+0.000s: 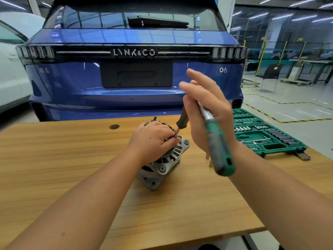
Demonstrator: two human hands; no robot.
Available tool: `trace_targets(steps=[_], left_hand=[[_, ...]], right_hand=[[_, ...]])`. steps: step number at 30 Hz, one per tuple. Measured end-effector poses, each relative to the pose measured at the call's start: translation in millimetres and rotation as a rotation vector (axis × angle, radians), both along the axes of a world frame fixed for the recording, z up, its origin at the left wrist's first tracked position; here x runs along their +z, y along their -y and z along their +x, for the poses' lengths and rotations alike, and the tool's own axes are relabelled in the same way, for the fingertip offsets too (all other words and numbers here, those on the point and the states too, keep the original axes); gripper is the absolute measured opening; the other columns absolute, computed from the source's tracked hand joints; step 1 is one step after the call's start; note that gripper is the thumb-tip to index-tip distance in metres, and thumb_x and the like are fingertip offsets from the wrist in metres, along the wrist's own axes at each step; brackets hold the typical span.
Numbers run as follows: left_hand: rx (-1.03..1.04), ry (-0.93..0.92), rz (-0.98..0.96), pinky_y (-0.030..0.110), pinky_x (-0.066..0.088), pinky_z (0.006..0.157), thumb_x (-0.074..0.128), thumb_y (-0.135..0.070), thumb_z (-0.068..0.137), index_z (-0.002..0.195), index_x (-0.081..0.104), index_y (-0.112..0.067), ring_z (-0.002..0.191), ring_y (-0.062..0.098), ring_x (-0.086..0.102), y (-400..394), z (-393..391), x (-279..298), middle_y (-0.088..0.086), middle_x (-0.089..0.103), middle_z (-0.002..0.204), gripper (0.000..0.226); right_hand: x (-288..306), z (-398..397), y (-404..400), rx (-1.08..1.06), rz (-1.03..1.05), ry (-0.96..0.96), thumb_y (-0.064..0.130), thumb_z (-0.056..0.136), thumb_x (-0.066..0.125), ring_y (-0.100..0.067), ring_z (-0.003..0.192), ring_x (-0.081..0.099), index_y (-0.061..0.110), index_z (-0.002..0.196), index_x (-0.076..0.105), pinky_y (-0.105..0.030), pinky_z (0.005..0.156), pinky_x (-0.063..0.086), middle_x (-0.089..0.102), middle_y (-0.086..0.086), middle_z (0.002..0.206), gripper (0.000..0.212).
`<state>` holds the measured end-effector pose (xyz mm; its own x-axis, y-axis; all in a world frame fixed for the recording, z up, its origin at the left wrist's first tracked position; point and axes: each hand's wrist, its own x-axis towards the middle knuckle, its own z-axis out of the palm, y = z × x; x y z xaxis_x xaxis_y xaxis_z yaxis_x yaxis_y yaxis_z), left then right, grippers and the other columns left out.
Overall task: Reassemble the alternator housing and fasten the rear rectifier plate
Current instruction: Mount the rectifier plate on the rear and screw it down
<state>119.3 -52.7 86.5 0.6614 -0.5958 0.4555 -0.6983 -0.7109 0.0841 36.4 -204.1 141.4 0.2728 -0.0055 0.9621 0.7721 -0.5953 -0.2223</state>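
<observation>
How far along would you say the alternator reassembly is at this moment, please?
Done, apparently: the alternator housing halves sit together on the wooden table. In hand: the left hand steadies its top and seems to guide a driver tip, while the right hand holds the green-handled ratchet. Left: tightening the rear plate fasteners; how many are in is hidden.

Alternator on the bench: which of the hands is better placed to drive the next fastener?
Right. The right hand already holds the green-handled driver, its tip at the alternator top; the left hand grips the alternator, steadying it.
</observation>
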Motion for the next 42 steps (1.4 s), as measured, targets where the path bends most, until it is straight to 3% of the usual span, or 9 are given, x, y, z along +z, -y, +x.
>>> trace_targets(steps=[6, 11, 17, 23, 25, 28, 32, 36, 42], left_hand=[[-0.016, -0.18, -0.057, 0.038, 0.044, 0.093, 0.036, -0.066, 0.095, 0.092, 0.063, -0.032, 0.1, 0.012, 0.055, 2.0, 10.7, -7.6, -0.015, 0.062, 0.094, 0.043], [0.03, 0.01, 0.035, 0.034, 0.036, 0.083, 0.022, -0.071, 0.091, 0.098, 0.068, -0.041, 0.105, 0.006, 0.054, 1.8, 5.5, -2.6, -0.023, 0.066, 0.106, 0.055], [0.046, -0.023, 0.042, 0.036, 0.04, 0.091, 0.022, -0.073, 0.089, 0.107, 0.069, -0.041, 0.111, 0.005, 0.053, 3.1, 5.1, -1.0, -0.023, 0.066, 0.109, 0.059], [0.021, -0.009, 0.006, 0.036, 0.039, 0.093, 0.028, -0.07, 0.091, 0.101, 0.069, -0.041, 0.11, 0.005, 0.054, 1.6, 2.4, -1.1, -0.024, 0.067, 0.104, 0.051], [0.018, -0.005, 0.003, 0.037, 0.039, 0.094, 0.03, -0.069, 0.091, 0.101, 0.068, -0.042, 0.109, 0.005, 0.054, 1.3, 1.4, -1.1, -0.024, 0.066, 0.103, 0.048], [0.022, -0.006, 0.008, 0.035, 0.037, 0.092, 0.029, -0.069, 0.091, 0.101, 0.068, -0.043, 0.108, 0.004, 0.053, 2.2, 1.2, -1.1, -0.025, 0.065, 0.103, 0.048], [0.017, 0.013, 0.001, 0.033, 0.037, 0.09, 0.028, -0.07, 0.091, 0.101, 0.068, -0.043, 0.105, 0.003, 0.052, 1.3, 1.3, -1.9, -0.026, 0.064, 0.1, 0.049], [0.009, 0.012, 0.002, 0.033, 0.036, 0.089, 0.027, -0.069, 0.09, 0.102, 0.069, -0.041, 0.107, 0.004, 0.053, 1.4, 0.5, -1.8, -0.024, 0.066, 0.104, 0.052], [-0.014, -0.005, -0.014, 0.038, 0.038, 0.096, 0.029, -0.067, 0.091, 0.095, 0.066, -0.043, 0.111, 0.006, 0.053, -1.0, -0.5, -1.5, -0.025, 0.066, 0.102, 0.045]], right_hand=[[35.2, -13.9, 7.2, -0.361, -0.44, -0.178, 0.01, 0.097, 0.049, -0.035, 0.07, 0.05, 0.004, 0.101, 0.063, -0.045, 0.054, 0.044, 0.056, -0.011, 0.093, 0.016], [67.5, -20.0, 5.1, -0.678, -0.581, -0.531, 0.042, 0.101, 0.036, -0.018, 0.061, 0.04, 0.024, 0.092, 0.04, -0.031, 0.052, 0.02, 0.044, 0.003, 0.077, 0.021], [90.4, -13.3, 16.0, -0.719, -0.692, -0.74, 0.066, 0.099, 0.031, -0.017, 0.062, 0.047, 0.024, 0.073, 0.045, -0.03, 0.053, 0.026, 0.052, 0.002, 0.072, 0.051], [97.2, -16.7, 23.7, -0.323, -0.538, -0.99, 0.057, 0.091, 0.063, -0.005, 0.035, 0.041, 0.019, 0.074, 0.069, -0.017, 0.036, 0.032, 0.045, 0.012, 0.039, 0.043], [95.9, -15.4, 23.5, -0.254, -0.469, -1.027, 0.052, 0.091, 0.067, 0.001, 0.037, 0.049, 0.019, 0.079, 0.073, -0.009, 0.036, 0.034, 0.054, 0.017, 0.042, 0.036], [98.4, -11.7, 25.3, -0.128, -0.286, -1.187, 0.043, 0.095, 0.066, -0.002, 0.068, 0.072, 0.016, 0.092, 0.072, -0.027, 0.064, 0.061, 0.075, 0.01, 0.071, 0.028], [89.8, -11.5, 29.1, 0.324, 0.26, -1.452, 0.032, 0.101, 0.055, -0.021, 0.098, 0.074, 0.011, 0.104, 0.069, -0.057, 0.105, 0.041, 0.078, -0.008, 0.093, 0.025], [55.4, -8.8, 16.5, 0.774, 1.071, -1.114, 0.034, 0.103, 0.052, -0.024, 0.102, 0.073, 0.014, 0.104, 0.065, -0.043, 0.098, 0.048, 0.077, -0.012, 0.102, 0.024], [6.4, -16.1, 6.6, 1.032, 1.025, -0.753, 0.026, 0.081, 0.073, -0.023, 0.108, 0.059, 0.028, 0.111, 0.066, -0.032, 0.091, 0.045, 0.069, -0.006, 0.116, 0.031]])
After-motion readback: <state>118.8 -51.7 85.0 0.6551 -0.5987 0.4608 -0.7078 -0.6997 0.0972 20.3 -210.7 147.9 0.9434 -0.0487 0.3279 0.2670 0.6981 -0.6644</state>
